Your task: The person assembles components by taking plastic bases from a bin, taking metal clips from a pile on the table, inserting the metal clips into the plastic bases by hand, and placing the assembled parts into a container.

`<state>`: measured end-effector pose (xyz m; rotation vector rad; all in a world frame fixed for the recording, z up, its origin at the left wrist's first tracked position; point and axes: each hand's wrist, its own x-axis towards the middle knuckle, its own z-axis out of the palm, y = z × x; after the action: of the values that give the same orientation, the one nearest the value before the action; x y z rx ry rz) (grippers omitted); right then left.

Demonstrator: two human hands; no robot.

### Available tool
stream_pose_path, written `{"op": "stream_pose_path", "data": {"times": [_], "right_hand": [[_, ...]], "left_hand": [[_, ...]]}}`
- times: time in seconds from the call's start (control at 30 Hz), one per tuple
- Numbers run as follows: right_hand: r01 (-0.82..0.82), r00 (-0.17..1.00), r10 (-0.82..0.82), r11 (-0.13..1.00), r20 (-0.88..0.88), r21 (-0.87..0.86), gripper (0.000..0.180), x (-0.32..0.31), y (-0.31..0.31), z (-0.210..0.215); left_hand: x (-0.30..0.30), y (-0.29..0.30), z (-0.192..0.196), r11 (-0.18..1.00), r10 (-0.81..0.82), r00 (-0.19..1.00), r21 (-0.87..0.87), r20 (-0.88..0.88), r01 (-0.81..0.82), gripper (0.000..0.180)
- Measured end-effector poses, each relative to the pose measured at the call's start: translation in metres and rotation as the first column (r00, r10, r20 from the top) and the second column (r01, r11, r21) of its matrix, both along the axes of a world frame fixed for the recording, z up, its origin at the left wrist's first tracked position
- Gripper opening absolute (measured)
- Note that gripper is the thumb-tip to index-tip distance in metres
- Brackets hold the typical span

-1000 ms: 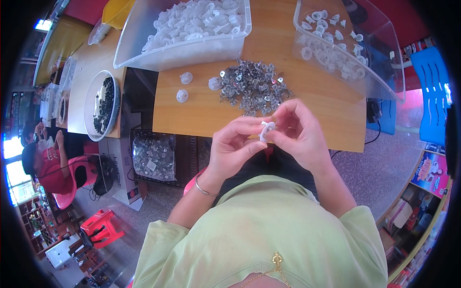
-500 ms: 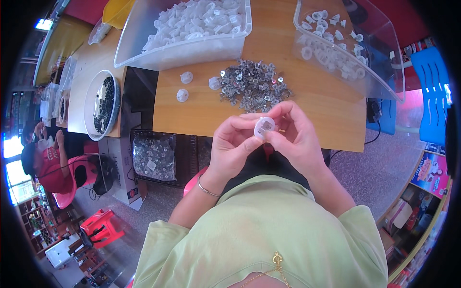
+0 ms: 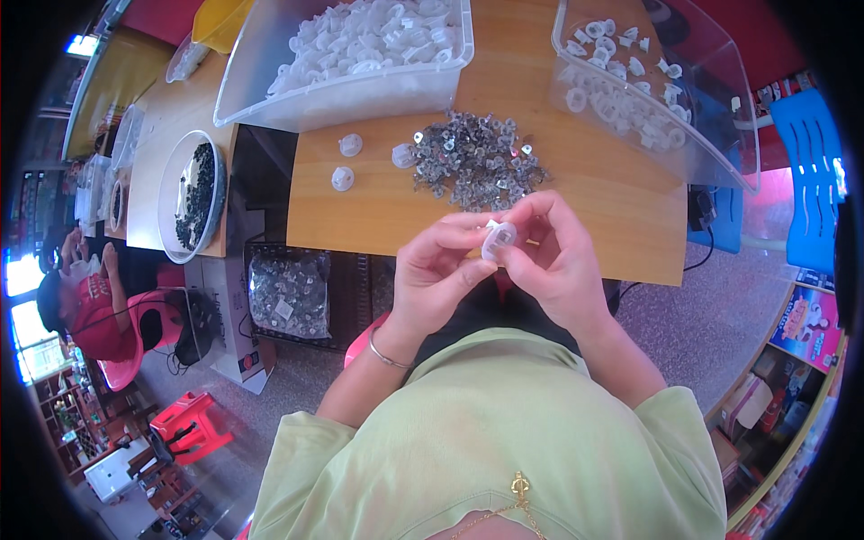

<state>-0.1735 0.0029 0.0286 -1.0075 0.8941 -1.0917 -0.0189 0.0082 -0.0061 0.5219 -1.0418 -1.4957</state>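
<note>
Head view: both hands (image 3: 499, 270) pinch a round translucent plastic cap (image 3: 499, 241).

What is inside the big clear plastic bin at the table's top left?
The big clear plastic bin holds a heap of small white plastic caps. Its bottom and anything beneath the heap are covered.

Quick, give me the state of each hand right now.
Left hand: fingers closed on the small round white plastic cap.
Right hand: fingers closed on the same cap, pinching it from the other side.
</note>
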Motion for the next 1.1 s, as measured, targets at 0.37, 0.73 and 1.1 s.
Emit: {"op": "stream_pose_path", "data": {"times": [0.37,0.73,1.1], "right_hand": [[-0.073,0.996,0.069,0.995,0.052,0.071,0.022,-0.006,-0.005,0.002],[0.005,0.99,-0.009,1.0,-0.141,-0.024,0.02,-0.005,-0.005,0.0],[0.03,0.954,-0.049,0.997,-0.297,-0.069,0.013,-0.001,-0.006,0.005]], "left_hand": [[0.002,0.002,0.0,0.962,-0.034,0.978,0.26,-0.207,0.088,0.02],[0.002,-0.003,0.006,0.991,0.077,0.99,0.096,0.119,-0.089,0.027],[-0.002,-0.001,0.015,0.946,0.323,0.842,-0.139,0.432,-0.292,0.029]]}}
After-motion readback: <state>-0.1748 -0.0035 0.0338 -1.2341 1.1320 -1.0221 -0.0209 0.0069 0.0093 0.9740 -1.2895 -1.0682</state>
